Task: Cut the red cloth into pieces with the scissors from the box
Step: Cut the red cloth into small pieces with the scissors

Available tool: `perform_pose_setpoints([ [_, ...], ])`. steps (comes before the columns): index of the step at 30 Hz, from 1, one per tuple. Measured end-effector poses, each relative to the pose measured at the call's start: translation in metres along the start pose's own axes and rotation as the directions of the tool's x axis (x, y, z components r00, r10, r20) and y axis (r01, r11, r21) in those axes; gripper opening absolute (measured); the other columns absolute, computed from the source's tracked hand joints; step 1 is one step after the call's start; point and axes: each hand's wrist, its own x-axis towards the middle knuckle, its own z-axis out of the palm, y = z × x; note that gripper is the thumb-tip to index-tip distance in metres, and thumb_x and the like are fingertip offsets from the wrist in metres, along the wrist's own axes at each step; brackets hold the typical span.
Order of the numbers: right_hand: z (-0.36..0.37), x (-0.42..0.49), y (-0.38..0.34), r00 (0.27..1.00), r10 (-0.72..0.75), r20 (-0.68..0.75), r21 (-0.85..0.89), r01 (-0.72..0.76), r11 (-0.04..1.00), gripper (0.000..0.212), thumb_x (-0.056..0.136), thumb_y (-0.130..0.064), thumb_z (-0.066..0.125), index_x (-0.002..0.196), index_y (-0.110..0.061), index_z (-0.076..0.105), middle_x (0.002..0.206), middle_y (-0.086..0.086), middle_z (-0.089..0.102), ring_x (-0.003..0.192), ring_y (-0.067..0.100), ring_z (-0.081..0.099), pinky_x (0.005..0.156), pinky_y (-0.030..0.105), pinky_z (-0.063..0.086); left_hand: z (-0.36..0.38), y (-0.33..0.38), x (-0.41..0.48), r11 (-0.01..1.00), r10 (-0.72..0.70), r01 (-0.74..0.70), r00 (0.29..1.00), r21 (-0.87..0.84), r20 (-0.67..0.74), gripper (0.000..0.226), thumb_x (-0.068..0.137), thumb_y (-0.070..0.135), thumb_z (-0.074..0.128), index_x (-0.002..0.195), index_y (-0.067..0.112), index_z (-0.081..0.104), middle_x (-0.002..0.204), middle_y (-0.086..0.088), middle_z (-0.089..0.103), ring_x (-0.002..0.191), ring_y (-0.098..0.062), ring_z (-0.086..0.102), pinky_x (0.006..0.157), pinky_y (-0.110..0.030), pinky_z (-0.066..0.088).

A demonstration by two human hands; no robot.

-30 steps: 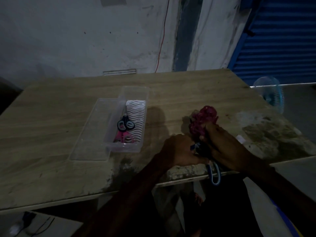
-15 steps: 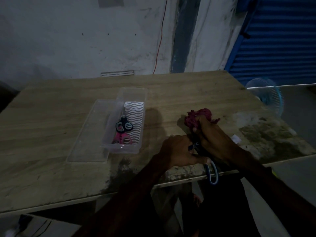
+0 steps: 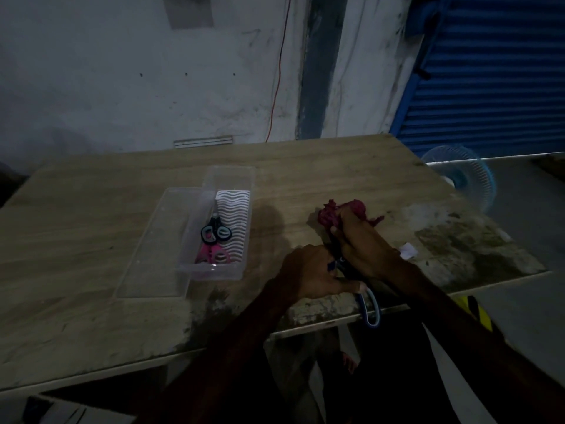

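Two hands meet near the front edge of the bench [image 3: 336, 166]. The right hand [image 3: 363, 249] has its fingers curled tight round the bunched red cloth [image 3: 334, 213], which sticks out of the fist just above the bench top. The left hand [image 3: 308, 273], touching the right, has its fingers closed on the blue-handled scissors [image 3: 371, 307]. One handle loop hangs past the bench edge, and the blades are hidden between the hands. Well to the left stands the clear box [image 3: 230, 179], its lid [image 3: 153, 249] lying flat against its left side. Inside lie black-handled scissors [image 3: 214, 232], pink-handled scissors [image 3: 212, 254] nearer the front, and a wavy-striped card [image 3: 235, 221]. A small white scrap [image 3: 408, 250] lies just right of the hands.
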Motion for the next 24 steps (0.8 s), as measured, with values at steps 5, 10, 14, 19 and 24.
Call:
perform_pose_setpoints([
  [5, -0.029, 0.013, 0.003, 0.971, 0.106, -0.212, 0.131, -0.079, 0.988, 0.008, 0.104, -0.006, 0.044, 0.110, -0.010, 0.042, 0.086, 0.010, 0.061, 0.072, 0.026, 0.060, 0.062, 0.035, 0.044, 0.008, -0.008, 0.002, 0.999, -0.036, 0.036, 0.999, 0.037, -0.010, 0.075, 0.068, 0.081, 0.070, 0.048, 0.019, 0.032, 0.043, 0.006, 0.034, 0.043, -0.012, 0.042, 0.050, -0.029, 0.027],
  [10, -0.061, 0.007, 0.007, 0.904, 0.145, -0.401, 0.246, -0.047, 0.968, 0.017, 0.108, -0.020, 0.043, 0.119, -0.008, 0.046, 0.089, -0.005, 0.064, 0.072, 0.003, 0.063, 0.065, 0.027, 0.051, 0.012, -0.016, 0.005, 0.999, -0.054, 0.054, 0.998, 0.005, -0.017, 0.074, 0.068, 0.082, 0.069, 0.049, 0.020, 0.035, 0.043, 0.005, 0.035, 0.041, -0.012, 0.040, 0.048, -0.028, 0.028],
  [14, -0.058, 0.000, 0.012, 0.907, 0.132, -0.400, 0.248, -0.031, 0.968, 0.025, 0.107, -0.022, 0.046, 0.125, -0.006, 0.050, 0.101, -0.007, 0.066, 0.090, 0.010, 0.066, 0.078, 0.032, 0.054, 0.014, -0.017, 0.005, 0.997, -0.058, 0.056, 0.997, -0.049, -0.046, 0.073, 0.068, 0.082, 0.069, 0.051, 0.018, 0.037, 0.046, 0.001, 0.037, 0.042, -0.012, 0.042, 0.048, -0.030, 0.030],
  [19, -0.062, -0.001, 0.010, 0.889, 0.092, -0.448, 0.147, -0.028, 0.989, 0.030, 0.103, -0.013, 0.053, 0.131, -0.002, 0.056, 0.121, 0.013, 0.068, 0.109, 0.028, 0.065, 0.095, 0.042, 0.052, 0.015, -0.018, 0.001, 0.973, -0.095, 0.070, 0.990, -0.220, -0.107, 0.068, 0.070, 0.078, 0.071, 0.053, 0.019, 0.041, 0.048, -0.001, 0.037, 0.045, -0.013, 0.039, 0.051, -0.035, 0.032],
  [24, -0.100, 0.005, 0.000, 0.851, 0.010, -0.525, 0.035, 0.009, 0.999, 0.034, 0.096, 0.004, 0.055, 0.129, -0.001, 0.061, 0.106, 0.008, 0.068, 0.087, 0.002, 0.061, 0.078, 0.006, 0.046, 0.017, -0.017, -0.002, 0.897, -0.105, -0.001, 0.971, -0.441, -0.214, 0.055, 0.078, 0.065, 0.073, 0.045, 0.030, 0.047, 0.045, 0.003, 0.034, 0.044, -0.016, 0.038, 0.053, -0.046, 0.037],
])
